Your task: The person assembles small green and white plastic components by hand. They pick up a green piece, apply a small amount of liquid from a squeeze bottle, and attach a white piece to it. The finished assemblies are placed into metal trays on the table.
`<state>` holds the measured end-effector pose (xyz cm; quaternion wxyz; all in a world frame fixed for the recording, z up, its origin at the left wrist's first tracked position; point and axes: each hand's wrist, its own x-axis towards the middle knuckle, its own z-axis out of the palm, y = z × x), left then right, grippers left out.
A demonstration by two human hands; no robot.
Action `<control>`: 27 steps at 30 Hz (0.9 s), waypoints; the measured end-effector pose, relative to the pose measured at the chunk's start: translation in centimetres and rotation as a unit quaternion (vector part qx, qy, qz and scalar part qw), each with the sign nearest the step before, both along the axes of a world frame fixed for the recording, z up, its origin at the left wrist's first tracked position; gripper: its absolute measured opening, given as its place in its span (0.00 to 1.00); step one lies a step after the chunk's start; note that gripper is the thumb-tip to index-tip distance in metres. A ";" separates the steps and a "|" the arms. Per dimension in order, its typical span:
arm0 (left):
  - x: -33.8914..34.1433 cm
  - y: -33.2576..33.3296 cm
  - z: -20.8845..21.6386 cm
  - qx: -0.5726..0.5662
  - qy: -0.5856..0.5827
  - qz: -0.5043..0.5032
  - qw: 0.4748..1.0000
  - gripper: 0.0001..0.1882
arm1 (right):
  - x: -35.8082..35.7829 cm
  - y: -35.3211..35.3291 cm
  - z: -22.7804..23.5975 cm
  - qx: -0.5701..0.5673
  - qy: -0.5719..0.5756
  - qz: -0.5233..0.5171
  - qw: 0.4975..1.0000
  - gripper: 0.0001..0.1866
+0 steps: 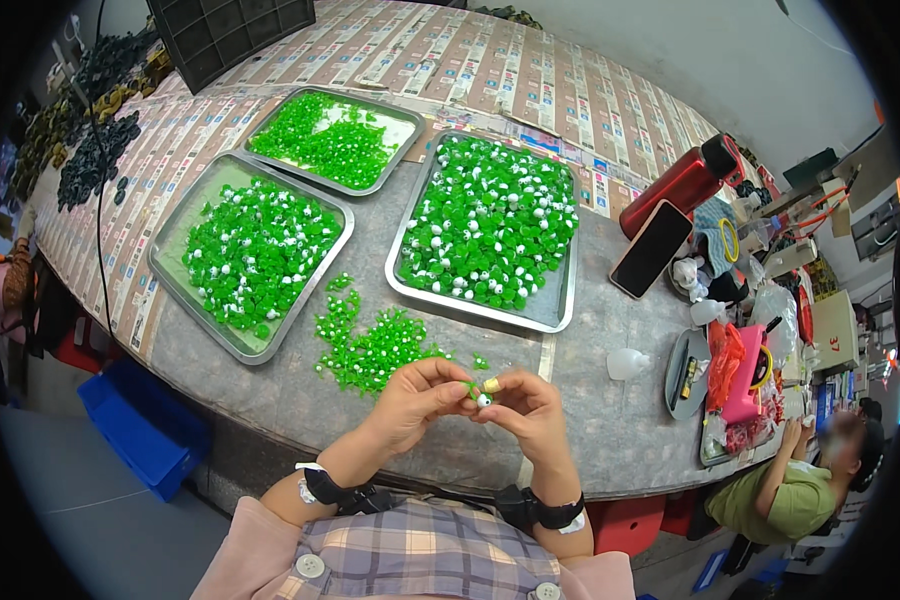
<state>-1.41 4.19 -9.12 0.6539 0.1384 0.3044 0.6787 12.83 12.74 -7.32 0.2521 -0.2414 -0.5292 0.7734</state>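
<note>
My left hand (410, 408) and my right hand (532, 412) meet over the near part of the table. Between their fingertips is a small piece with a white ball and green parts (484, 400). Both hands are closed in a pinch on it. A yellow wrap (491, 384) circles a finger of the right hand. Just beyond my left hand lies a loose pile of small green pieces with white dots (378, 350). Farther off, green and white pieces fill a left metal tray (310, 287) and a right metal tray (562, 285). A far tray (402, 128) holds smaller green pieces.
At the right are a red bottle (675, 185), a phone (652, 248), a white translucent container (627, 364), a grey dish (686, 375) and a pink holder (744, 385). A blue stool (145, 425) stands left of the table. A person in green (795, 495) sits at the right.
</note>
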 end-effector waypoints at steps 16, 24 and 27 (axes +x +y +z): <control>0.3 0.1 0.4 -0.055 0.128 0.049 0.989 0.04 | -0.1 -0.6 0.2 0.055 -0.033 -0.087 0.994 0.09; -0.2 -0.1 2.1 0.027 0.504 0.053 0.861 0.04 | 0.0 -0.4 0.2 -0.083 -0.008 -0.048 0.995 0.09; -0.8 0.0 2.6 0.087 0.612 0.040 0.785 0.05 | 0.6 -0.3 0.0 -0.080 -0.021 -0.018 0.996 0.11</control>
